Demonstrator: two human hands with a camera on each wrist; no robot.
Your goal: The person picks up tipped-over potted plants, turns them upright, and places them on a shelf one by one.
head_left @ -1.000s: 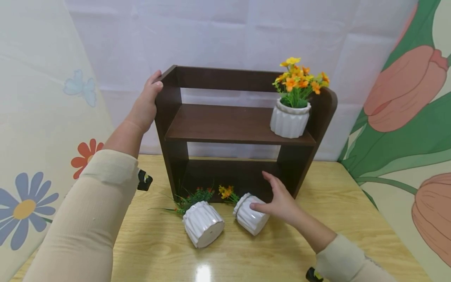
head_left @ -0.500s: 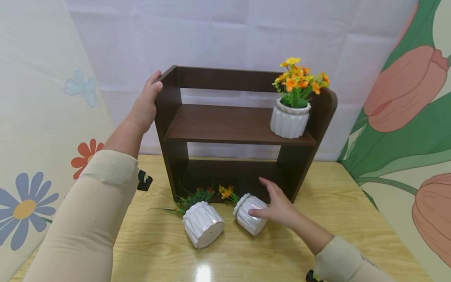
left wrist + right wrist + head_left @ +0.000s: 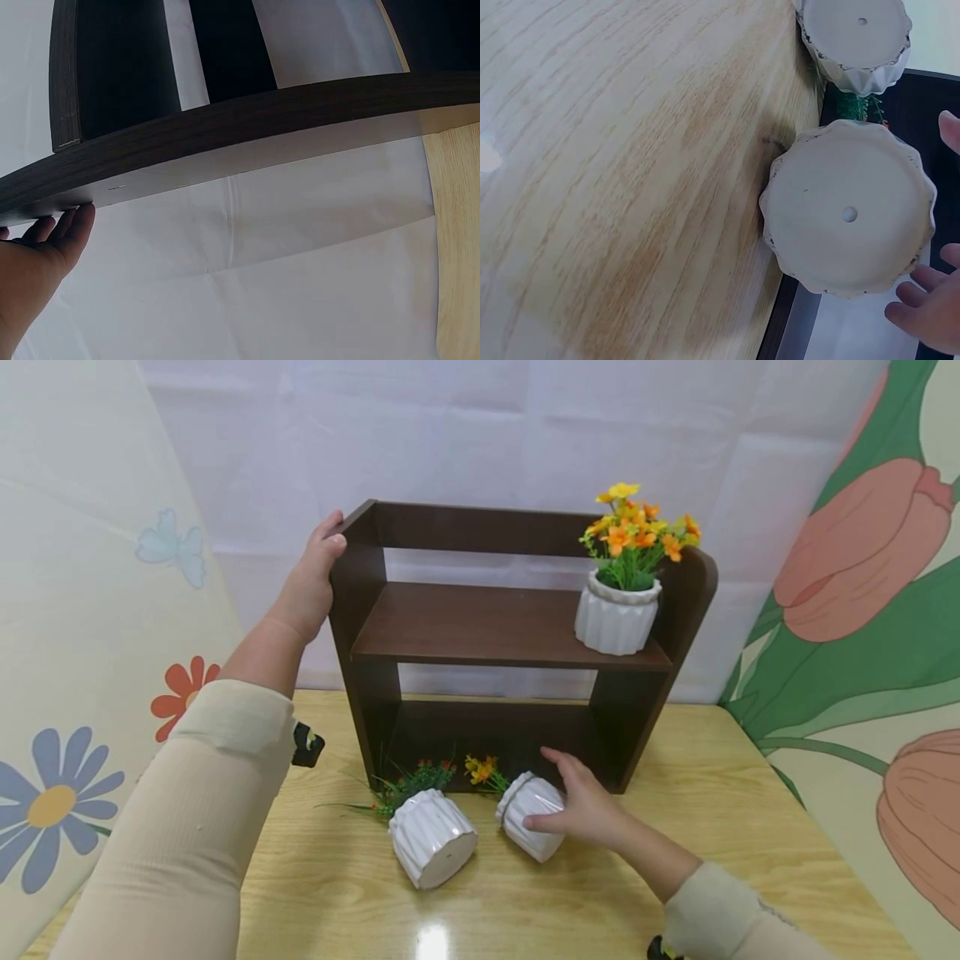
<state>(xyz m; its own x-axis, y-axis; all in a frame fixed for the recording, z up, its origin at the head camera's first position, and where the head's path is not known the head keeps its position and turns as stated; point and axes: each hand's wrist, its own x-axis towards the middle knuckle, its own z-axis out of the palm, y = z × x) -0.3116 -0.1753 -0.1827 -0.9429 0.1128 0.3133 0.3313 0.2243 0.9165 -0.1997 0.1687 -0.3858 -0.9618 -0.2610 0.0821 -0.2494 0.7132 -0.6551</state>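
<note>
My left hand (image 3: 307, 585) rests its fingers against the outer left side of a dark brown two-tier shelf (image 3: 465, 618); the left wrist view shows the fingertips on that side panel (image 3: 225, 139). My right hand (image 3: 588, 806) is spread around a small white fluted flowerpot (image 3: 528, 818) lying tilted with yellow flowers towards the shelf. Its thumb is in front of the pot, the fingers beyond it; contact is unclear. From the right wrist, the pot's round base (image 3: 847, 210) shows, with fingers (image 3: 922, 304) at its edge. Left of it lies another white flowerpot (image 3: 433, 837) with red-dotted greenery.
On the upper tier's right end stands a white flowerpot (image 3: 618, 614) with orange and yellow flowers. The shelf stands on a light wooden table (image 3: 330, 877), before a white cloth (image 3: 480, 435). Flower-patterned walls (image 3: 847, 710) flank both sides.
My right hand has moved slightly left and down, closer around the tilted flowerpot. The left hand stays at the shelf's side, and the pots have not visibly moved.
</note>
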